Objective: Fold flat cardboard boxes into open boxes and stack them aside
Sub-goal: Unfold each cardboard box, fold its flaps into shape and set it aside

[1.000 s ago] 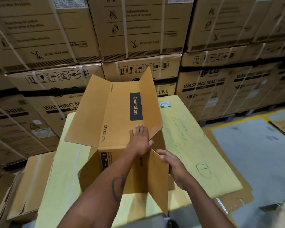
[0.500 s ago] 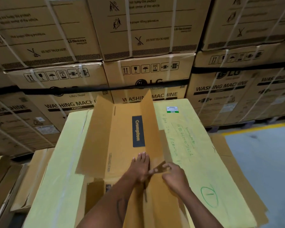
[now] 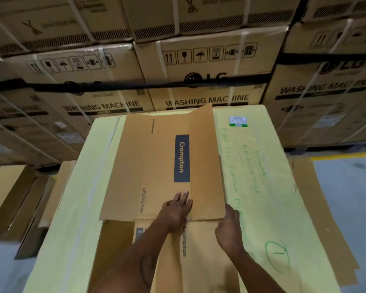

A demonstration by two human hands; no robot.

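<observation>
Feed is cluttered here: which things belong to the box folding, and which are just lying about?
Job: Crompton box; left hand pressing flat on it; right hand at its right edge.

Lying about: yellow sheet; washing machine cartons; cardboard on the floor, left.

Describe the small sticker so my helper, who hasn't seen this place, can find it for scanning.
Start at the big yellow-green sheet below the stacked washing machine cartons. At its far right corner sits the sticker: white with a green bottom strip, printed, unlike the green handwriting below.
</observation>
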